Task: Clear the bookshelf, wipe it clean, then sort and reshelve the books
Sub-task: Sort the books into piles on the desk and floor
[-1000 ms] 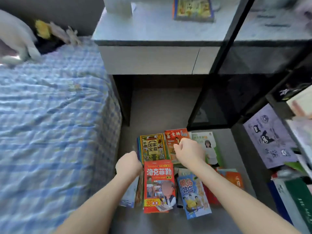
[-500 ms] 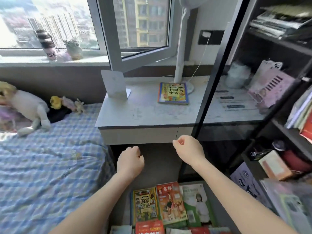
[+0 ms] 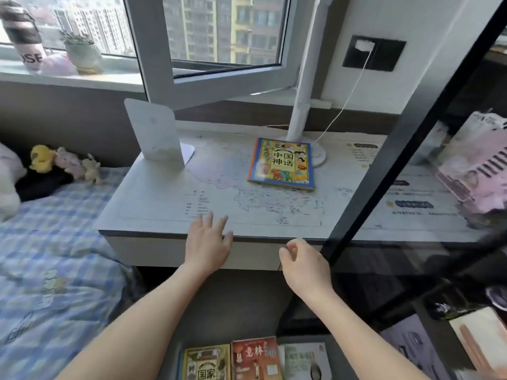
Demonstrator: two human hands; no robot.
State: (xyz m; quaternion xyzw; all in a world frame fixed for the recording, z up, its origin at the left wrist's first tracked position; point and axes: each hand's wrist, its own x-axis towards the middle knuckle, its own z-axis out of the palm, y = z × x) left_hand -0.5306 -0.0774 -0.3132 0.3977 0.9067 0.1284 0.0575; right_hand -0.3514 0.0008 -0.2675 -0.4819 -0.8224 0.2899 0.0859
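Note:
My left hand (image 3: 207, 244) reaches over the front edge of the white desk (image 3: 153, 198) with its fingers spread and holds nothing. To its right, my right hand (image 3: 306, 266) hovers just below the desk edge, fingers loosely curled and empty. A colourful book (image 3: 282, 164) lies flat on the desk beside the lamp base, well beyond both hands. Three books (image 3: 255, 357) lie side by side on the floor at the bottom of the view. The black-framed bookshelf (image 3: 384, 171) stands at the right, with a pink item (image 3: 477, 171) behind its glass.
A white bookend (image 3: 156, 135) stands on the desk's left. A white lamp pole (image 3: 304, 91) rises behind the book, under an open window sash (image 3: 208, 75). The bed with a blue checked cover (image 3: 55, 256) and plush toys (image 3: 65, 163) fills the left.
My view has tilted up from the floor books to the desk. Both hands rose to the desk edge; the left opened from a fist to spread fingers.

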